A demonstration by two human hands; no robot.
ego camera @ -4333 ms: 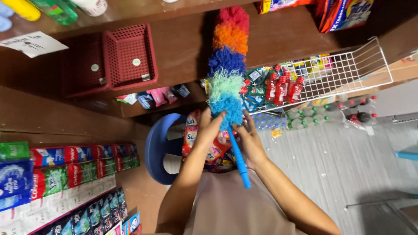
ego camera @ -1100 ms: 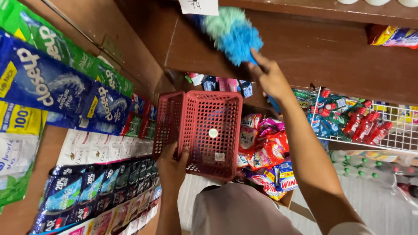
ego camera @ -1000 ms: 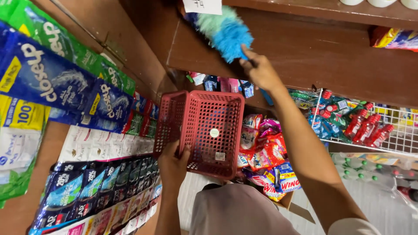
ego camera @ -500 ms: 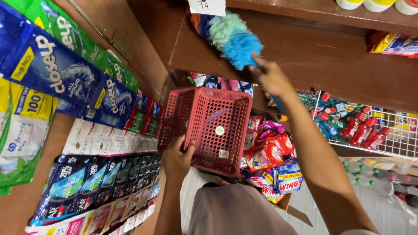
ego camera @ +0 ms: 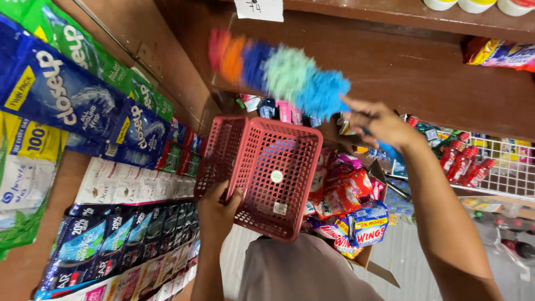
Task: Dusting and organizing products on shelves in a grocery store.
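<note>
Left hand [ego camera: 217, 214] fingers clenched on stacked red plastic mesh baskets [ego camera: 262, 173], held up w/ bottoms facing me; right hand [ego camera: 379, 122] grips fluffy rainbow duster [ego camera: 284, 72] against far brown wooden shelf [ego camera: 423, 72]. Dusting step imo; next needs steady sweeps.

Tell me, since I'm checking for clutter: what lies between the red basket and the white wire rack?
In the head view, a heap of bright snack packets in a cardboard box fills the stretch between the basket and the rack.
</note>
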